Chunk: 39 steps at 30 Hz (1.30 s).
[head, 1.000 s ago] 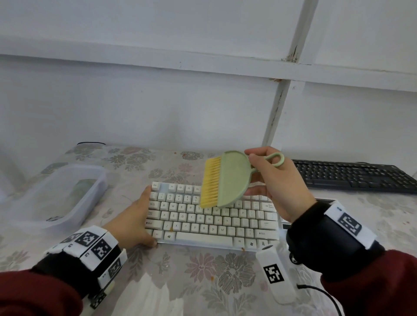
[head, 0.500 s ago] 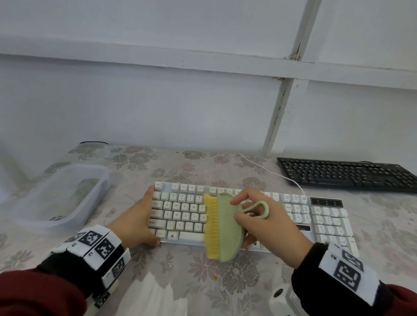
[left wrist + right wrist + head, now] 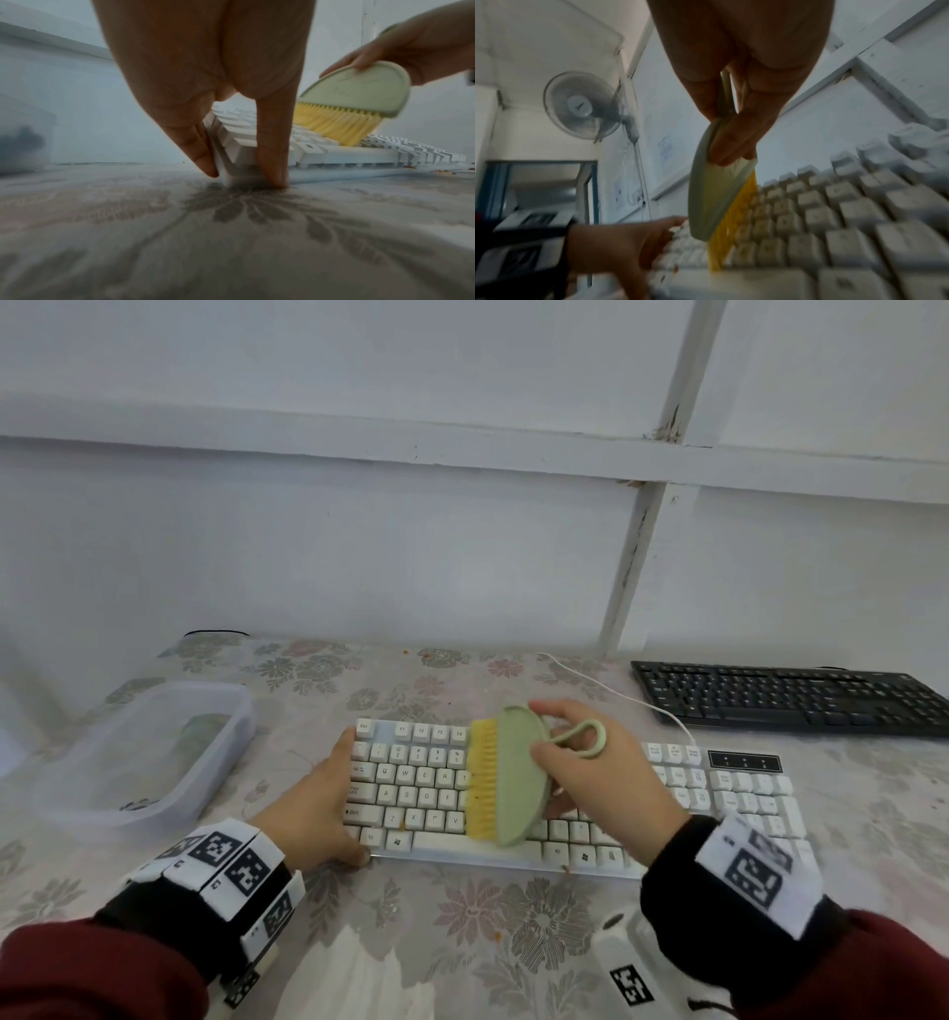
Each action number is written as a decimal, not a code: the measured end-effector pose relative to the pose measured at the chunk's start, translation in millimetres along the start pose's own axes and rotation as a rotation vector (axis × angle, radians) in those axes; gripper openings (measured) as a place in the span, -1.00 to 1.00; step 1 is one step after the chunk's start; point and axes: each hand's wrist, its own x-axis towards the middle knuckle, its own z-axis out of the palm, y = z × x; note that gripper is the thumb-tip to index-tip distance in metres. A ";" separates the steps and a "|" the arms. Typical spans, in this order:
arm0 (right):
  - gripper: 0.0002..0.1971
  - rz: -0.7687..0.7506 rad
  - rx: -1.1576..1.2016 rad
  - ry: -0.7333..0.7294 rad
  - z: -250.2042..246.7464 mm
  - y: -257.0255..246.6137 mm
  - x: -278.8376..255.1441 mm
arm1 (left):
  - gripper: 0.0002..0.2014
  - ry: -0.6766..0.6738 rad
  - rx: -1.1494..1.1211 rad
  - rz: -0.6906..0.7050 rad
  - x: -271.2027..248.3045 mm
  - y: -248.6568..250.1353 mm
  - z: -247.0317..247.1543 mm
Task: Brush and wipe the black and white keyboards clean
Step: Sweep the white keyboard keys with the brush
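Observation:
The white keyboard (image 3: 411, 793) lies across the middle of the table. My left hand (image 3: 334, 798) holds its left end, fingers (image 3: 203, 154) along the side and thumb at the front corner. My right hand (image 3: 554, 737) grips a pale green brush (image 3: 513, 778) by its body, with the loop handle over the knuckles. The yellow bristles (image 3: 482, 783) point left and down onto the keys in the keyboard's middle; the brush (image 3: 359, 89) leans over the keys (image 3: 834, 223). The black keyboard (image 3: 785, 698) lies at the back right, untouched.
A clear plastic tub (image 3: 149, 752) stands at the left. White tissue (image 3: 359, 983) lies at the near edge, beside a white marked device (image 3: 626, 978). Orange crumbs (image 3: 566, 869) dot the flowered cloth before the keyboard. A white cable (image 3: 616, 695) runs to the wall.
My right hand brought the raised brush down onto the white keyboard, swept it to the front edge, then moved it back toward the far rows. My left hand stayed put.

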 end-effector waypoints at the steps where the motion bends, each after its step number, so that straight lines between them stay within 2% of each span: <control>1: -0.65 0.012 -0.015 -0.005 1.6 4.4 -6.5 | 0.26 0.001 -0.002 0.007 0.2 -0.1 0.1; 5: -0.66 0.084 -0.047 -0.116 2.6 17.2 -29.1 | 0.29 0.006 0.005 0.009 1.6 -3.0 0.5; 7: -0.65 0.082 -0.045 -0.127 -1.9 14.6 -29.5 | 0.30 0.013 0.006 0.015 2.5 -4.3 0.8; 13: -0.65 -0.031 0.125 0.030 -7.0 -10.3 0.2 | 0.32 0.016 0.008 0.030 4.7 -7.9 1.9; 17: -0.64 -0.043 0.117 0.074 4.7 -15.9 14.3 | 0.32 0.010 0.013 0.053 4.8 -12.1 1.8; 26: -0.65 0.001 -0.031 0.033 20.0 2.9 0.3 | 0.35 0.009 -0.004 0.097 9.1 -17.5 2.7; 33: -0.66 0.046 -0.008 -0.089 16.8 6.9 -27.3 | 0.36 -0.004 -0.017 0.116 10.9 -18.1 2.2; 39: -0.64 -0.031 0.106 0.078 10.3 -12.6 1.1 | 0.37 -0.004 0.000 0.111 13.3 -19.8 2.7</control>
